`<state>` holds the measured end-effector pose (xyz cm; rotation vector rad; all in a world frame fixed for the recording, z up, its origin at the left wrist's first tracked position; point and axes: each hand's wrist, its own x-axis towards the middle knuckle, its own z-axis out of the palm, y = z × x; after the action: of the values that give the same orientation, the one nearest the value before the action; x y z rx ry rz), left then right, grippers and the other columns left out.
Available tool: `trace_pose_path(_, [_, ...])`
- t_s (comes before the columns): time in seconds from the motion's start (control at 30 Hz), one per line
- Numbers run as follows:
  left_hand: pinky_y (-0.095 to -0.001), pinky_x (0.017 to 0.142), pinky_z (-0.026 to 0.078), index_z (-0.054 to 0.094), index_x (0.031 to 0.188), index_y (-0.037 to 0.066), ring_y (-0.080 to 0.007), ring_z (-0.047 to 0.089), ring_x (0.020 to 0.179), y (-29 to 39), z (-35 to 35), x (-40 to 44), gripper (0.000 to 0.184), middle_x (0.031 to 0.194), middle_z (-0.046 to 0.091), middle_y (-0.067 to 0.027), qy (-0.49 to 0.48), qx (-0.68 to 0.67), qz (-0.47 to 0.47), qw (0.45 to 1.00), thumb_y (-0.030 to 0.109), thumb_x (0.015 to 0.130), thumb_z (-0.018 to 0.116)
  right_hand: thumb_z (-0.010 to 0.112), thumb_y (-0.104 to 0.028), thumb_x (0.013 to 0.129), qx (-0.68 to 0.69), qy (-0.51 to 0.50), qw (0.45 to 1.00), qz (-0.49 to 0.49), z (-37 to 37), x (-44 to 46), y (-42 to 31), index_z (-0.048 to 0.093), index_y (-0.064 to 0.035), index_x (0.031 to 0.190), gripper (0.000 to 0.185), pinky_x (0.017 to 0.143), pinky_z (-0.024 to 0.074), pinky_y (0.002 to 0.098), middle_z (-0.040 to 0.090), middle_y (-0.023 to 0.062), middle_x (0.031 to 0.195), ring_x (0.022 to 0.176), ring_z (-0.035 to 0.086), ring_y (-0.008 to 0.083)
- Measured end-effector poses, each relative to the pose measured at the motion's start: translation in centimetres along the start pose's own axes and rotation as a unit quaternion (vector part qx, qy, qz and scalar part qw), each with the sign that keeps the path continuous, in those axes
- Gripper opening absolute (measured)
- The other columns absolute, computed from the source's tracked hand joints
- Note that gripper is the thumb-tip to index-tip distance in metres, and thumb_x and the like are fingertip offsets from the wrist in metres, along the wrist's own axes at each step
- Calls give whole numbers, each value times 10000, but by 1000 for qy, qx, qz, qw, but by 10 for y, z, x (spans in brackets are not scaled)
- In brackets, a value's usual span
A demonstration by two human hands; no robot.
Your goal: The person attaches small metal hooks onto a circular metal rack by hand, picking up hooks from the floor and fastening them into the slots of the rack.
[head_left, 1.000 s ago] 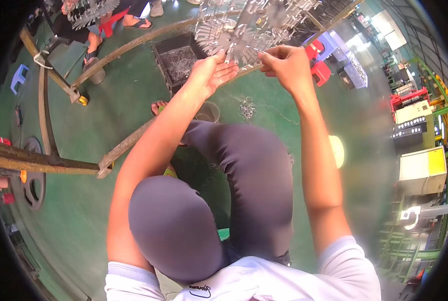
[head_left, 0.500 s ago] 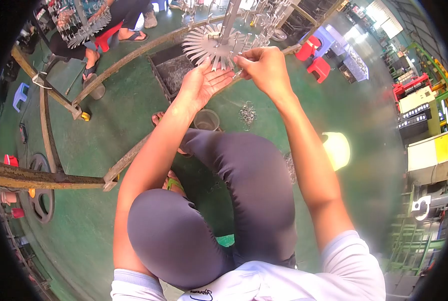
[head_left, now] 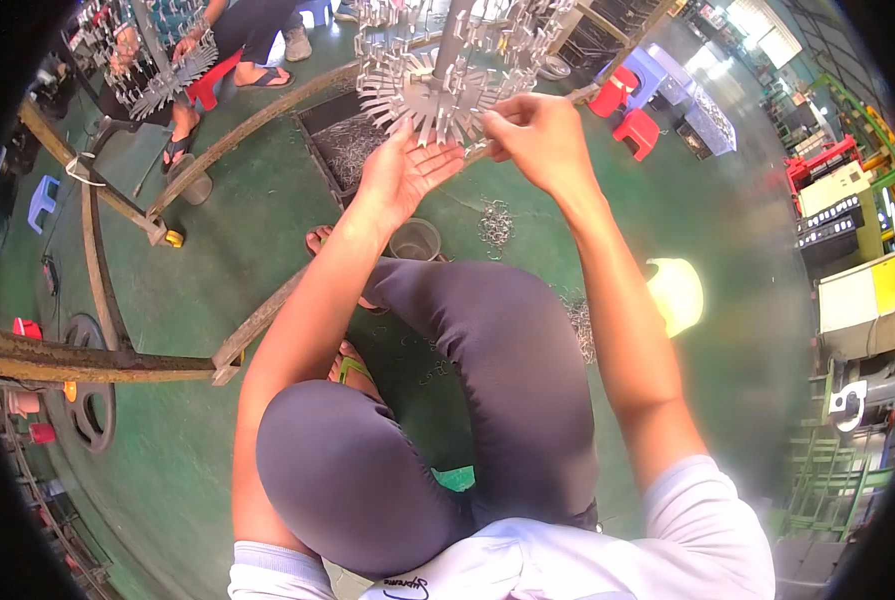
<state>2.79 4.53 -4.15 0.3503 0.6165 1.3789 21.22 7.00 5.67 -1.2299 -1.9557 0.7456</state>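
A round metal rack [head_left: 432, 98] with radiating flat prongs hangs at the top centre on an upright rod, with many small metal pieces around it. My left hand [head_left: 407, 172] is palm up under the rack's near edge, fingers spread and thumb near the prongs. Just right of it, my right hand [head_left: 535, 138] has thumb and forefinger pinched at the rack's right lower edge. Something small and shiny shows by those fingertips, too small to name.
A black crate [head_left: 339, 150] of metal pieces and a grey bucket [head_left: 414, 240] stand beyond my knees. Loose metal pieces [head_left: 495, 226] lie on the floor. Wooden bars [head_left: 257, 325] run at the left. A co-worker sits upper left by another rack [head_left: 172, 82]. Red stools [head_left: 635, 135] stand right.
Compared with a second ago, the view has shifted and more of the rack shows. My right hand has moved left, closer to my left hand, and stays pinched.
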Motion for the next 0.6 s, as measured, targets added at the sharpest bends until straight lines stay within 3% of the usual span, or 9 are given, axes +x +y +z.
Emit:
trace_pose_path(0.07, [-508,1088,528,455,1355,-108,-442,619,1239,-5,2,-3,592,1297,591,-357,-9,2,-5,1000,429,1126,355,747,-149,913,-35,32,999,16,-1,-2,10,731,92,1071,289,627,605,280,766,128,857,682,740,150])
trace_pose_path(0.17, [-520,1102,516,418,1395,-118,-457,601,1267,-6,8,-8,629,1335,571,-372,-32,1,5,999,442,1132,304,753,-158,914,29,3,999,20,1,0,9,740,91,1078,298,619,598,276,765,122,835,683,740,146])
trace_pose_path(0.27, [-532,1094,517,313,1436,-132,-511,584,1266,-9,1,-1,654,1345,534,-411,-76,-20,20,997,446,1133,276,760,-164,915,-22,-5,1000,4,-1,0,5,754,87,1042,281,605,587,270,759,111,790,658,731,136])
trace_pose_path(0.37, [-529,1099,512,315,1439,-129,-502,581,1275,-9,3,-4,654,1353,532,-409,-66,-11,22,998,447,1132,272,730,-200,901,-33,-1,999,-12,3,-1,10,777,73,943,280,618,567,308,738,120,679,611,726,143])
trace_pose_path(0.47, [-524,1090,516,323,1448,-123,-492,585,1276,-11,2,-3,657,1362,529,-407,-62,-9,13,998,451,1132,273,727,-187,908,-5,-4,1000,8,10,2,19,774,75,918,266,606,569,303,736,114,669,600,718,132])
trace_pose_path(0.6, [-512,1086,518,326,1462,-114,-479,596,1268,-11,1,-4,669,1369,529,-403,-57,7,29,998,463,1130,264,751,-144,933,19,-30,999,26,8,0,13,765,84,991,235,572,578,268,756,102,763,607,705,116])
